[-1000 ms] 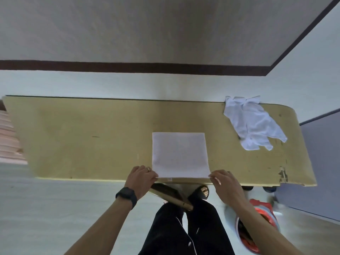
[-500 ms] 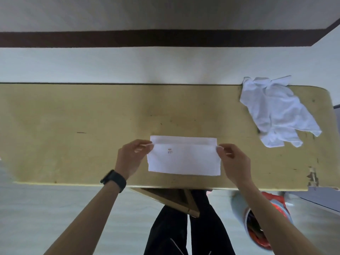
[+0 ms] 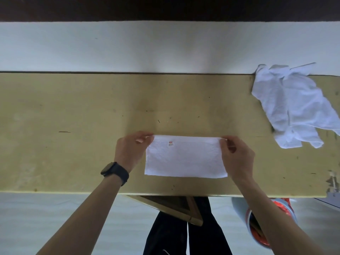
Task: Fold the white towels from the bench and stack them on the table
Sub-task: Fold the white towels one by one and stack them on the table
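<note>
— Starting big: seeing one tan worktop [image 3: 73, 116], filling most of the view. Spotting any change on it?
— Not at the far right. Still lying there: one crumpled heap of white towels [image 3: 294, 111], waiting. Cannot tell how many inside.
— And in the middle, near the front edge?
— Changing a lot! Looking at one folded towel [image 3: 185, 161], lying flat on the worktop. Being a square a second ago; now being a long strip, folded in half from the near edge up to the far edge.
— Meaning what for the job?
— Getting one more fold done. Probably needing another fold, then stacking. Not seeing any stack yet.
— Counting hands?
— Two: left hand [image 3: 128, 151] pinching the far left corner, with fingers [image 3: 140, 139] clamped on the cloth; right hand [image 3: 237, 157] pinching the far right corner the same way. Both sitting at the near corners a second ago.
— Smaller things?
— One black watch [image 3: 115, 172] on the left wrist, and one tiny red tag [image 3: 171, 143] on the towel, near the top left.
</note>
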Demonstrator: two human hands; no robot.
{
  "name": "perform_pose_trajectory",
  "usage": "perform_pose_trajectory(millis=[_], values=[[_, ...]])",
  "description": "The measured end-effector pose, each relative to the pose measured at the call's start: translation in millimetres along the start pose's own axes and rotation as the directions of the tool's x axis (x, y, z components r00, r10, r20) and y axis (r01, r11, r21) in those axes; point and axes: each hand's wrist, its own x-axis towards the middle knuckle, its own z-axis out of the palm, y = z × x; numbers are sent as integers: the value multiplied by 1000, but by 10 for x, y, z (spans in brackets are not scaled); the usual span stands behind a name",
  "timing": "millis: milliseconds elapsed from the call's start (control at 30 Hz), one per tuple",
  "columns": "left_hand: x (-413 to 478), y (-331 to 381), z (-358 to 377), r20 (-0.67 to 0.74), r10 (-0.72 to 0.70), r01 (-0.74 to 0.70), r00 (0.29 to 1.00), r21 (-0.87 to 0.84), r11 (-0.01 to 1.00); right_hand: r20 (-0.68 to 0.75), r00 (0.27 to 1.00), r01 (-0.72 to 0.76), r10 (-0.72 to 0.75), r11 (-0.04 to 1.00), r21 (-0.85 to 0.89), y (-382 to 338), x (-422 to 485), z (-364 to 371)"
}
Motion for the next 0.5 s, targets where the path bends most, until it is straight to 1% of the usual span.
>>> perform_pose_trajectory(millis=[133, 267, 367, 500], values=[[46, 7, 4, 4, 31, -31, 1000, 52, 998, -34, 998, 46, -48, 998, -41, 9, -13, 39], [81, -4, 14, 1, 13, -13, 1000, 93, 996, -39, 997, 63, -65, 996, -65, 0, -7, 50], [113, 12, 21, -8, 4, -3, 1000, 129, 992, -29, 998, 61, -64, 994, -95, -16, 16, 51], [130, 32, 12, 2, 51, -50, 999, 237, 970, -8, 999, 42, -43, 993, -112, -55, 29, 54]])
